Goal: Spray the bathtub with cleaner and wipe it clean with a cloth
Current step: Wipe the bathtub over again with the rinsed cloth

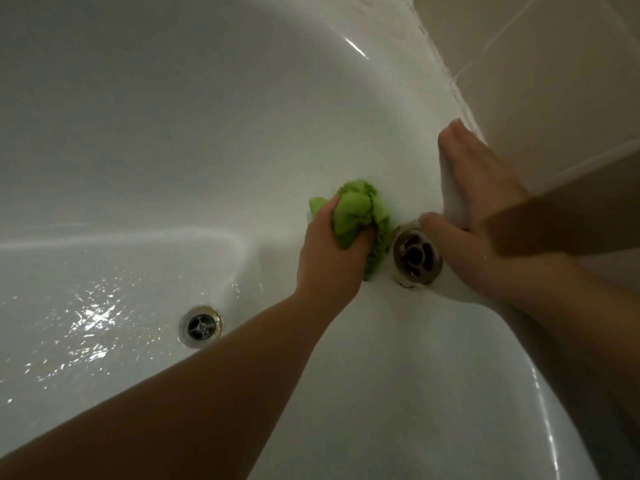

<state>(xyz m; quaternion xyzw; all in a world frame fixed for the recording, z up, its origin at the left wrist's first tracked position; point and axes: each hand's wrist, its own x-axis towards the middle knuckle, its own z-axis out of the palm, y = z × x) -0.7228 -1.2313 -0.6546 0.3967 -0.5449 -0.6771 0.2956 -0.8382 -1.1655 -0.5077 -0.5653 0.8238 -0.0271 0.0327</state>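
I look down into a white bathtub [173, 116]. My left hand [329, 251] grips a crumpled green cloth [356, 209] and presses it against the tub's end wall, just left of the round metal overflow fitting [417, 254]. My right hand [474, 209] lies flat on the tub's rim and wall to the right of that fitting, fingers straight and pointing up, thumb by the fitting's top edge. No spray bottle is in view.
The metal floor drain [201, 327] sits at the lower left in the wet, glistening tub bottom. Beige wall tiles [536, 81] run along the tub's right edge. The tub's near rim [540, 427] curves across the lower right.
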